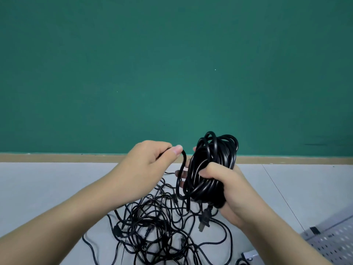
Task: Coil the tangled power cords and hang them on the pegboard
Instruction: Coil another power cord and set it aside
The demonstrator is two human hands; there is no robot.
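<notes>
My right hand (225, 185) grips a thick coil of black power cord (212, 161), held upright in front of me above the floor. A plug (204, 219) hangs from the bottom of that coil. My left hand (147, 163) pinches the loose end of the same cord (183, 169) between thumb and fingers, just left of the coil. Below both hands a tangle of black cords (152, 224) lies spread on the grey floor. A corner of the white pegboard (332, 240) lies flat at the lower right.
A green wall (172, 73) with a tan baseboard (57, 157) stands straight ahead. The grey floor (47, 184) stretches left and right of the tangle. A small grey object (250, 256) sits by the pegboard's near corner.
</notes>
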